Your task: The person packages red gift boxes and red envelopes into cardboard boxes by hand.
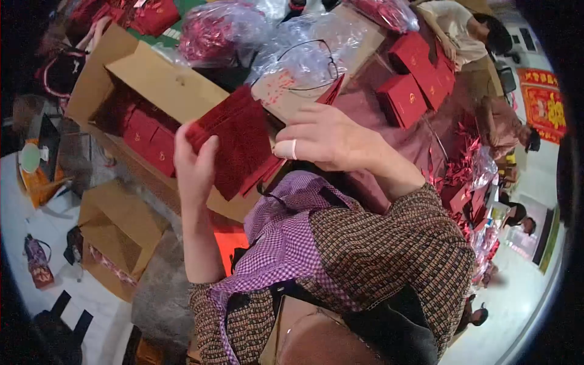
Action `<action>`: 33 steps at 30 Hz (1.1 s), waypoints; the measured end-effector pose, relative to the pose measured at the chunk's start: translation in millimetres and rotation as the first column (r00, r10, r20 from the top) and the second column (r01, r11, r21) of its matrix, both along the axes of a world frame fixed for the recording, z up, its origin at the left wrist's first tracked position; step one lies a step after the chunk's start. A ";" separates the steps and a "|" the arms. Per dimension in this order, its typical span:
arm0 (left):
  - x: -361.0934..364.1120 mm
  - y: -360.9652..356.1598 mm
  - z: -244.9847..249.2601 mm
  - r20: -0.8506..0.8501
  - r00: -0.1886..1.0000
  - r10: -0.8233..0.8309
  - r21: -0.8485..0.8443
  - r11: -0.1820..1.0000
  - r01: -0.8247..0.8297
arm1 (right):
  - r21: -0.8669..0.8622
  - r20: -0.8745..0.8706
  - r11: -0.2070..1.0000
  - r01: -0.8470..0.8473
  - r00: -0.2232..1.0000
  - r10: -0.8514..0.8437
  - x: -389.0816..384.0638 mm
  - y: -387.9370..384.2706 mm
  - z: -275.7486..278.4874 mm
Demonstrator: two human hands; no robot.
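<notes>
Maroon tabletop (365, 112), red packets (234, 143) held diagonally

- Held packets (234, 143): deep dark red, brighter red along the lower edges.
- Packets in the carton (146, 137): red, each with a small gold emblem.
- Carton (167, 79): plain cardboard brown.
- Packet stacks (403, 100) on the worktop (363, 112): bright red with gold emblems; the worktop itself is dull maroon.
- Ring (294, 149): plain white.
- Apron (289, 237): fine purple-and-white check.
- Sleeve (420, 243): black, brown and tan, in a small woven-looking pattern.
- Flat board (277, 88): beige, speckled with red marks.
- Plastic bag (219, 30): clear, red showing through.
- Banner (541, 106): red with yellow figures.
</notes>
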State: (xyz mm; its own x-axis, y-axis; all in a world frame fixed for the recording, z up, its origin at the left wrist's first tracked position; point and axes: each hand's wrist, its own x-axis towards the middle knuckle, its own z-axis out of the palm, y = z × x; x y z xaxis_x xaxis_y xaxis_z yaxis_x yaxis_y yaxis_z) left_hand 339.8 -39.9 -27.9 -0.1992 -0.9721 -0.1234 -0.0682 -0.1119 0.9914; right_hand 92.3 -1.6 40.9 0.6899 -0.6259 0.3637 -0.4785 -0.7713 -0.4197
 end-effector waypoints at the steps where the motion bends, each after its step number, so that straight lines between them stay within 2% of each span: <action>1: -27.6 4.1 2.9 0.042 0.997 -0.071 -0.064 0.995 0.074 | -0.018 -0.039 1.000 -0.006 0.999 0.005 -21.0 11.8 0.7; 2: -61.2 12.7 6.7 0.008 0.997 -0.082 -0.061 0.995 0.082 | -0.035 -0.079 0.999 -0.011 0.997 0.009 -44.3 24.2 -4.5; 3: -82.4 15.4 10.1 0.091 0.989 -0.117 -0.099 0.987 0.126 | -0.066 -0.089 0.998 0.009 0.996 -0.015 -58.8 31.7 -8.2; 7: -163.9 35.8 -30.6 -0.082 0.968 -0.237 -0.284 0.936 0.206 | -0.073 -0.112 0.991 0.111 0.987 -0.118 -119.0 64.1 -27.4; 8: -177.6 42.7 -42.0 -0.084 0.961 -0.264 -0.179 0.953 0.246 | -0.102 -0.141 0.982 0.158 0.975 -0.171 -131.4 70.7 -33.3; 9: -191.0 47.8 -50.6 -0.060 0.954 -0.293 -0.177 0.944 0.279 | -0.133 -0.171 0.971 0.201 0.960 -0.222 -144.0 76.8 -40.4; 10: -204.1 52.7 -57.8 -0.037 0.946 -0.322 -0.172 0.935 0.311 | -0.031 -0.205 0.977 0.213 0.955 -0.215 -156.8 81.4 -52.4; 11: -217.8 61.9 -68.9 -0.119 0.938 -0.327 -0.127 0.942 0.312 | -0.032 -0.189 0.971 0.239 0.952 -0.241 -169.0 86.9 -66.5; 13: -232.9 75.5 -83.2 -0.160 0.934 -0.319 0.076 0.940 0.334 | 0.070 -0.114 0.965 0.252 0.963 -0.244 -185.0 92.3 -96.9; 14: -234.9 76.0 -91.0 -0.032 0.929 -0.368 0.056 0.928 0.370 | 0.053 -0.067 0.967 0.248 0.967 -0.244 -189.6 95.9 -111.3; 17: -229.1 74.1 -103.5 -0.184 0.900 -0.396 0.174 0.888 0.426 | -0.020 -0.005 0.958 0.285 0.958 -0.285 -195.3 107.0 -139.6; 19: -220.8 76.2 -93.0 -0.130 0.863 -0.489 0.212 0.836 0.505 | -0.031 0.026 0.951 0.307 0.952 -0.306 -193.3 112.7 -147.0; 20: -212.4 77.2 -105.3 -0.287 0.823 -0.489 0.225 0.801 0.555 | -0.032 0.045 0.948 0.317 0.948 -0.316 -191.2 115.0 -147.0; 21: -209.5 77.7 -106.5 -0.285 0.766 -0.576 0.148 0.763 0.629 | -0.037 0.062 0.944 0.328 0.943 -0.326 -189.5 116.4 -146.4; 22: -211.4 77.1 -100.9 -0.278 0.700 -0.658 0.067 0.713 0.698 | -0.044 0.058 0.938 0.343 0.939 -0.340 -188.5 117.7 -146.6; 23: -215.1 80.0 -96.6 -0.245 0.678 -0.693 0.085 0.681 0.727 | -0.053 0.063 0.934 0.354 0.934 -0.351 -187.5 120.0 -145.9; 25: -218.7 81.0 -89.8 0.104 0.672 -0.733 0.070 0.680 0.730 | -0.047 -0.007 0.925 0.378 0.926 -0.379 -186.9 124.8 -141.7; 26: -223.4 88.9 -81.0 0.187 0.747 -0.638 0.063 0.766 0.639 | -0.064 0.002 0.915 0.397 0.917 -0.398 -186.1 125.3 -144.8; 28: -227.2 88.1 -85.0 0.172 0.799 -0.576 0.051 0.815 0.577 | -0.105 0.051 0.875 0.473 0.881 -0.470 -185.1 124.6 -148.8; 29: -230.9 92.9 -70.0 0.305 0.777 -0.550 0.029 0.821 0.570 | -0.123 0.076 0.862 0.492 0.871 -0.486 -186.3 124.7 -148.8; 31: -228.5 88.6 -88.5 0.203 0.812 -0.547 0.001 0.830 0.558 | -0.176 0.148 0.815 0.552 0.833 -0.533 -191.8 127.9 -142.6; 32: -227.7 87.2 -93.9 0.199 0.827 -0.526 -0.040 0.839 0.543 | -0.160 0.096 0.782 0.602 0.798 -0.595 -198.8 130.7 -139.6; 33: -225.1 86.6 -98.8 0.194 0.831 -0.521 -0.040 0.842 0.537 | -0.128 0.139 0.733 0.668 0.744 -0.654 -207.3 132.6 -135.9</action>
State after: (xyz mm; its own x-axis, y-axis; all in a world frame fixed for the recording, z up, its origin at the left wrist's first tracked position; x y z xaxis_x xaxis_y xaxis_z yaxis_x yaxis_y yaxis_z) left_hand 114.7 46.7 -126.6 -0.6704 -0.7321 -0.1211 -0.2586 0.0775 0.9629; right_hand -115.0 131.0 -95.0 0.0882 -0.8414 0.5331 -0.8634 -0.3315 -0.3804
